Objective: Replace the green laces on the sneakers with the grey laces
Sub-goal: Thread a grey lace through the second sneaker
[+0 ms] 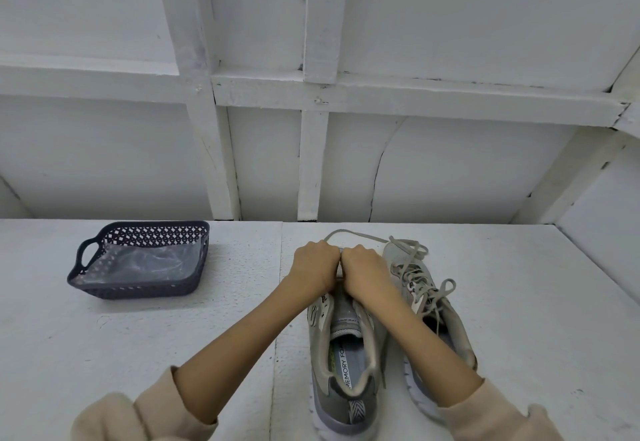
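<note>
Both hands meet knuckle to knuckle over the front of the left sneaker [346, 371] on the table [173, 336]. The left hand [317, 264] and right hand [363, 270] have their fingers curled around a grey lace [360, 234], which loops out beyond them. The right sneaker [433, 305], already laced, stands just beside.

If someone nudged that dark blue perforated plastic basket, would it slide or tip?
Probably slides rather than tips: the dark blue perforated plastic basket sits low and wide on the white table. Likely light: openwork walls, and only clear crumpled plastic film shows inside.
</note>
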A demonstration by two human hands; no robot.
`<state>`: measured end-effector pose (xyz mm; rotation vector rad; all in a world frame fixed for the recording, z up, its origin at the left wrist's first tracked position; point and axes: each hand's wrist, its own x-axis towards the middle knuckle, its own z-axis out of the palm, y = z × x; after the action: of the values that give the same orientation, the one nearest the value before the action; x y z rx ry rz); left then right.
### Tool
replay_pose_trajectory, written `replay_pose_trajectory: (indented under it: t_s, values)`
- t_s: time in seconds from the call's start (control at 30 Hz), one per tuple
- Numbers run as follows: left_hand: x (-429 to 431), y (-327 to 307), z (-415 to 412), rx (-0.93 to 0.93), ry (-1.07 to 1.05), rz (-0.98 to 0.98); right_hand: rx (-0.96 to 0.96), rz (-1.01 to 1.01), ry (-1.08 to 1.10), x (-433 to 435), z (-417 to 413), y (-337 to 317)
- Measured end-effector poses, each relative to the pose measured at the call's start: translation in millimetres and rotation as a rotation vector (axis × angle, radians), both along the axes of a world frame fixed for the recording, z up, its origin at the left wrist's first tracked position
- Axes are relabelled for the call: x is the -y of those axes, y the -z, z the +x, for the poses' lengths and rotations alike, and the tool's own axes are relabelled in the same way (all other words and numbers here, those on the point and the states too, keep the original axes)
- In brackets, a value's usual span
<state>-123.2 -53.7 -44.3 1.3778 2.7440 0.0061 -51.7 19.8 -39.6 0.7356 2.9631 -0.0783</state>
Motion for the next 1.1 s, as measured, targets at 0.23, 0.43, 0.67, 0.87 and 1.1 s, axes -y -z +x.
replay_pose_trajectory:
  t_s: [0.23,0.43,0.67,0.87,1.1]
  values:
    - [-2.8,-0.6,0.1,-0.095,0.038,-0.037,0.004,-0.004,0.000,-0.5,-0.4,1.6]
    - [-0.7,0.1,7.9,-0.166,0.101,-0.068,-0.030,0.029,-0.030,-3.9,5.3,3.0]
    - [5.0,16.6,-3.5,-0.155,0.107,0.126,-0.097,-0.127,-0.096,-15.1,3.7,4.2]
    - [23.1,40.8,-8.6,-0.022,0.124,0.475,-0.452,-0.756,0.078,-32.2,12.6,11.8]
    - [31.6,57.5,-4.7,0.478,-0.035,0.820,-0.512,-1.089,0.198,-26.4,11.5,15.4]
